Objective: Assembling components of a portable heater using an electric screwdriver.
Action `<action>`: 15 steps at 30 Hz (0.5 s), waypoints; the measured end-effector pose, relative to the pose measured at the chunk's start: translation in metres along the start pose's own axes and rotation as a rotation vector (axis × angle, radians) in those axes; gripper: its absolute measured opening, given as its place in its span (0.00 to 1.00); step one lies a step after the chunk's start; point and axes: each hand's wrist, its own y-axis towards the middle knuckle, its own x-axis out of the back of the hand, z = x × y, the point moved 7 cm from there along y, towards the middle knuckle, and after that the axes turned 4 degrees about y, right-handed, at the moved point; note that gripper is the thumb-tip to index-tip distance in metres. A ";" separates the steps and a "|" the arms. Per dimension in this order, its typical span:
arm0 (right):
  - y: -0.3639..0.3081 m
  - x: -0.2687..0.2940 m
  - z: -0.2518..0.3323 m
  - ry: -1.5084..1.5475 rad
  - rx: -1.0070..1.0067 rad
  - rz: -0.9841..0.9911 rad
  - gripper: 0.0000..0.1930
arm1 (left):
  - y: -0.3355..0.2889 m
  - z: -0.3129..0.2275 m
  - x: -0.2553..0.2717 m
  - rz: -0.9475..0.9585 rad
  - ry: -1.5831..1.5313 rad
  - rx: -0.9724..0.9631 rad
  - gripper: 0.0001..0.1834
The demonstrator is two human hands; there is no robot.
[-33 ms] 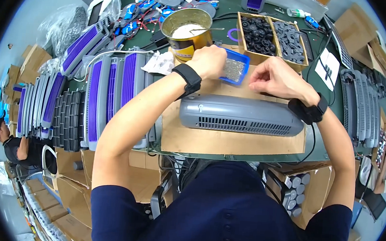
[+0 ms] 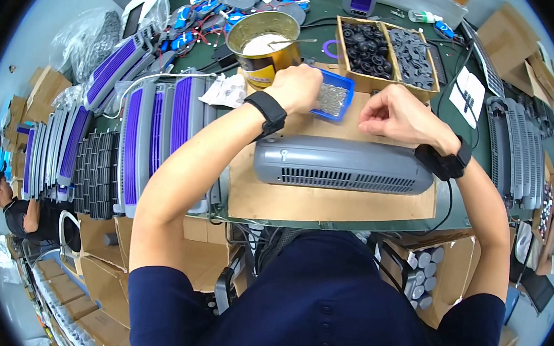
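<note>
A grey vented device housing [image 2: 342,165] lies on a cardboard sheet [image 2: 326,206] in front of me. Just behind it sits a small blue tray [image 2: 336,101] of tiny metal screws. My left hand [image 2: 295,86], with a black wristband, curls over the tray's left end; its fingertips are hidden. My right hand [image 2: 399,114], also with a black wristband, hovers right of the tray above the housing's far edge. Its fingertips are pinched together, and anything between them is too small to see.
A gold can [image 2: 261,42] of white paste stands behind my left hand. Two wooden boxes [image 2: 390,52] hold black round parts. Grey and purple panels [image 2: 149,137] are stacked at left, and grey panels [image 2: 520,146] at right. A person [image 2: 20,211] is at far left.
</note>
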 end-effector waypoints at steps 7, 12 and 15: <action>-0.023 -0.007 -0.008 -0.111 0.027 0.003 0.06 | 0.008 0.002 0.000 -0.090 -0.005 0.004 0.05; -0.012 -0.018 0.005 -0.237 0.197 -0.011 0.04 | -0.004 -0.002 0.022 -0.116 -0.163 -0.002 0.06; -0.005 -0.026 0.011 -0.315 0.268 0.025 0.03 | -0.026 -0.005 0.048 -0.177 -0.330 -0.042 0.06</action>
